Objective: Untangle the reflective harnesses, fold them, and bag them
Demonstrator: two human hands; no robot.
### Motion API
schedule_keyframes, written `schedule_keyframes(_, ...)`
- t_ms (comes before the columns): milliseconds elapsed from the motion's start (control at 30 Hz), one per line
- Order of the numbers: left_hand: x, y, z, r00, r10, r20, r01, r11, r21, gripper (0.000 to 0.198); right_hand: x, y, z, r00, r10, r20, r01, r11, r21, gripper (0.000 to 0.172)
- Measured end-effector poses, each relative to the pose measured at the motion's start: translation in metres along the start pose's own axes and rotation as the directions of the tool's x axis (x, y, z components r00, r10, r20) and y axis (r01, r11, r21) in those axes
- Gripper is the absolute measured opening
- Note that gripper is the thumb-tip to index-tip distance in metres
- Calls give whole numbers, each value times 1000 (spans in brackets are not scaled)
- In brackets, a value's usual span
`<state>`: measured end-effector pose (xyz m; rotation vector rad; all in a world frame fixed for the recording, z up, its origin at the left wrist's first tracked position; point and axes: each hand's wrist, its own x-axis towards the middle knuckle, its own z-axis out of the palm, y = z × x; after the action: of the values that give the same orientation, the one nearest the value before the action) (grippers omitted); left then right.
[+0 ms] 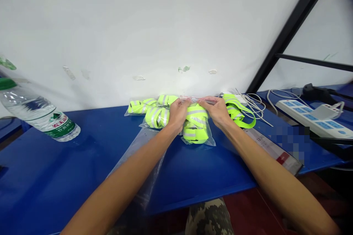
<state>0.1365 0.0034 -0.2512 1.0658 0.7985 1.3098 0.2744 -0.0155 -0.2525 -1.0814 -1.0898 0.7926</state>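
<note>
My left hand (178, 113) and my right hand (216, 109) are both closed on the top edge of a clear zip bag (211, 140), one at each side. Inside the bag is a folded neon-yellow strap with silver reflective stripes (195, 126). To the left of my left hand lie several more bagged reflective straps (156, 117). Just right of my right hand is a loose pile of the same reflective strap (238, 112), without a visible bag. Flat clear plastic bags (138, 150) lie on the table, partly under my left forearm.
A large water bottle with a green cap (41, 112) stands at the left of the blue table (91, 161). On the right are a white cable (256, 104), a power strip (314, 117), a phone-like flat device (275, 150) and a black metal frame (292, 25). A white wall is behind.
</note>
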Motion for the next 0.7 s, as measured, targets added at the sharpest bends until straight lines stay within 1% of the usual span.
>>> schedule_keyframes(67,0,0,-1,1000,8,-21,-8,1000,23,15,2,0,-3,1000,12,-7,-12,1000,2,30)
schedule_keyframes(133,1,-1,-2,998,62,-25,-60,996,63,14,4,-1,-6,999,34,8,-34,999,9,30)
schedule_keyframes(200,1,-2,-3,994,108,-3,-107,991,82,12,5,-4,-8,998,60,31,-60,998,10,32)
schedule_keyframes(267,0,-3,-3,993,119,25,-121,990,79,12,5,-7,-8,995,82,50,-82,997,3,36)
schedule_keyframes(367,-1,-4,-1,995,97,31,-99,994,53,14,4,-7,-7,994,89,63,-88,996,-11,37)
schedule_keyframes(467,-2,-3,2,999,29,45,-29,1000,10,22,3,-4,-6,996,45,74,-46,999,6,35)
schedule_keyframes(567,-2,0,3,997,-24,70,25,999,-24,23,3,0,-6,997,6,78,-5,1000,-21,33)
schedule_keyframes(700,-3,3,4,998,-10,70,10,1000,2,19,5,3,-7,995,20,103,-13,998,-67,33)
